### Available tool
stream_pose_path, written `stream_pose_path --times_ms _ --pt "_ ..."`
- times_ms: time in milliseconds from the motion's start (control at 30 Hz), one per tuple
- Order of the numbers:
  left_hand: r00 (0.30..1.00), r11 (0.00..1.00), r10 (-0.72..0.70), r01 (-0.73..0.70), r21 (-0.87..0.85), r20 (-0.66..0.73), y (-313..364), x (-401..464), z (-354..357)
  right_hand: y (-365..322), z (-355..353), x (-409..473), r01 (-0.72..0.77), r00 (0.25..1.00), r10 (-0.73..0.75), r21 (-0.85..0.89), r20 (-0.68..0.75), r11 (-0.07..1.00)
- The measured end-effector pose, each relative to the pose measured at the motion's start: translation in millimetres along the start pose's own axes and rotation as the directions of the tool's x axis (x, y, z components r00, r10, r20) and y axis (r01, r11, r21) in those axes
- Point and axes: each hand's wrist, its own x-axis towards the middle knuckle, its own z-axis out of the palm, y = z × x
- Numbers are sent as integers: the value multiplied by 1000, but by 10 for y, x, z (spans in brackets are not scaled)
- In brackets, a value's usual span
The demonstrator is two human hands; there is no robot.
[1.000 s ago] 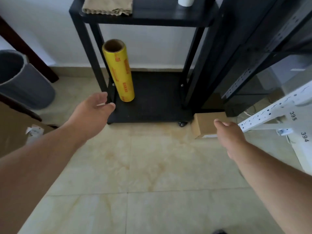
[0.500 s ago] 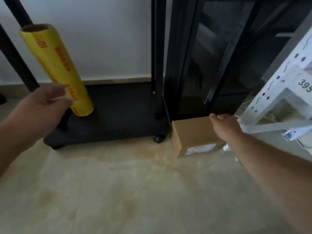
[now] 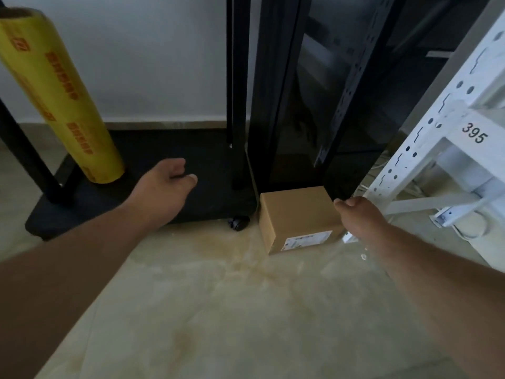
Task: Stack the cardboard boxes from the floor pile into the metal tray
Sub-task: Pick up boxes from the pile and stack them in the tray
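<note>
A small cardboard box (image 3: 296, 214) with a white label on its near face sits on the tiled floor, tucked against the foot of a black rack. My right hand (image 3: 359, 217) is on the box's right side with the thumb at its top right edge; the fingers are hidden behind it. My left hand (image 3: 164, 188) hovers left of the box, above the black metal bottom tray (image 3: 210, 157) of a wheeled cart, fingers loosely curled around nothing. The box stands just right of the tray's corner and does not rest on it.
A yellow roll of wrap film (image 3: 58, 105) leans on the tray's left part. The cart's black posts (image 3: 236, 91) rise between tray and box, with a caster (image 3: 238, 222) below. A white perforated shelf frame (image 3: 437, 138) marked 395 and loose cables stand close on the right.
The view has closed in on the box. My left hand swung right, from beside the yellow roll to over the tray. My right hand stays on the box's right side.
</note>
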Motion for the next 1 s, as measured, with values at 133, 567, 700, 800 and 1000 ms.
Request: stream_pose_path --times_ms 133,567,700,800,1000 --pt "999 1000 -8 7 20 43 26 19 315 25 29 80 15 998 -12 -42 67 999" --pt "981 994 -106 104 21 165 -211 83 659 -109 195 285 82 990 -61 -168 130 982" --pt "952 987 -147 160 -27 267 -283 56 971 -111 223 294 84 986 -58 -162 156 983" --pt "925 977 -174 205 -60 337 -255 48 1224 -111 210 328 55 988 -32 -157 149 986" --pt "879 956 -219 280 -89 424 -117 105 1583 -147 191 380 -4 992 22 -139 123 990"
